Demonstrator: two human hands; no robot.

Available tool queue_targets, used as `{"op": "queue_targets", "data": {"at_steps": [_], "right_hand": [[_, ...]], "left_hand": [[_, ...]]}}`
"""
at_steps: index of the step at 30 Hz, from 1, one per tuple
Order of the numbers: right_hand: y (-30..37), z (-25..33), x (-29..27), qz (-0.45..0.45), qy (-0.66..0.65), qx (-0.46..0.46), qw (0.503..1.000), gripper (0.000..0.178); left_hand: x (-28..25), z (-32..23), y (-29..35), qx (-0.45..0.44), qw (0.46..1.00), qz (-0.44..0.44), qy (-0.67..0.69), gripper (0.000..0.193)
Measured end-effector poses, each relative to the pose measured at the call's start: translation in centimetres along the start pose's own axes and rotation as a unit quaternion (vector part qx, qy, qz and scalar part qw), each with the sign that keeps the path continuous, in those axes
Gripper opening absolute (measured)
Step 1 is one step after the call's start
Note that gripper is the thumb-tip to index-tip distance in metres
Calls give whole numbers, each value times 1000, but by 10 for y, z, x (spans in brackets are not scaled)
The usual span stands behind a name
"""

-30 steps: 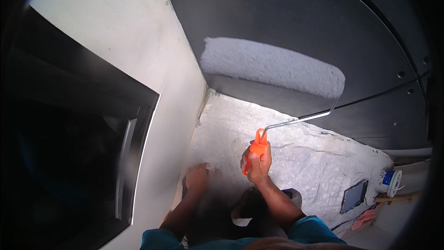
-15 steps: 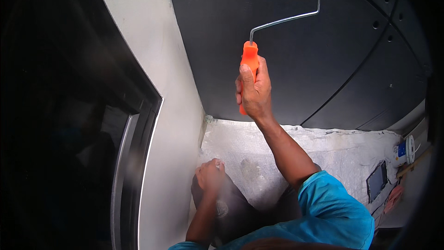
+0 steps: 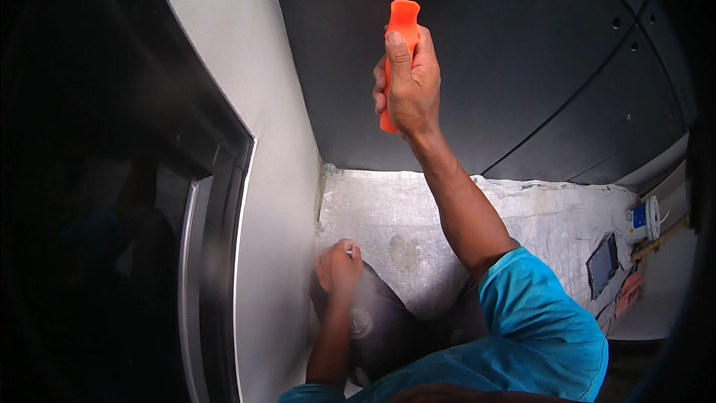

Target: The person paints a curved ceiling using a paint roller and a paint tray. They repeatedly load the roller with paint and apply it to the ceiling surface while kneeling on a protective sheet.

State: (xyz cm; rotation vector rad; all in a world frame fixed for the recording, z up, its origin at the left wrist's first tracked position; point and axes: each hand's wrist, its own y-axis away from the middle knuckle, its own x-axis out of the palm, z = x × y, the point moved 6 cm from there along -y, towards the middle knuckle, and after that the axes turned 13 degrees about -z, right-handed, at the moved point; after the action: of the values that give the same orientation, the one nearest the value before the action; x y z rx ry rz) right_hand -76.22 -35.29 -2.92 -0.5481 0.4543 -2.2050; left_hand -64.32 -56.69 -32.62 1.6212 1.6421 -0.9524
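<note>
My right hand (image 3: 410, 86) is wrapped round the orange handle of a paint roller (image 3: 403, 16), thumb lying along the grip. The roller's bent metal rod runs up and right, past the top edge, and its sleeve is out of view. Behind it stands a dark grey panelled wall (image 3: 477, 52). Down at the left, my left hand (image 3: 340, 267) rests at my knee with fingers curled in. A small pale spot shows at its fingertips; what it is, I cannot make out.
A pale wall strip (image 3: 276, 201) and a dark glossy door or window frame (image 3: 224, 201) stand close on the left. A whitish sheet (image 3: 373, 201) covers the floor. To the right are a dark paint tray (image 3: 603, 265), a white and blue bucket (image 3: 640, 222) and a reddish cloth (image 3: 629, 292).
My right hand has moved up with the paint roller, and its grey sleeve has passed out of the top of the view. The left hand stays at the knee.
</note>
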Motion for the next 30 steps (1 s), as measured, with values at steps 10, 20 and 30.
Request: {"op": "queue_targets", "data": {"at_steps": [10,20,30], "right_hand": [[24,-45,-8,-17,10,53,998,38],[115,-143,-53,-40,92,122,987,39],[220,-236,-96,-61,133,278,949,36]], "left_hand": [[-10,2,2,0,1000,-5,14,15],[-36,2,9,28,999,-39,15,13],[-45,5,17,-3,1000,-6,-17,19]]}}
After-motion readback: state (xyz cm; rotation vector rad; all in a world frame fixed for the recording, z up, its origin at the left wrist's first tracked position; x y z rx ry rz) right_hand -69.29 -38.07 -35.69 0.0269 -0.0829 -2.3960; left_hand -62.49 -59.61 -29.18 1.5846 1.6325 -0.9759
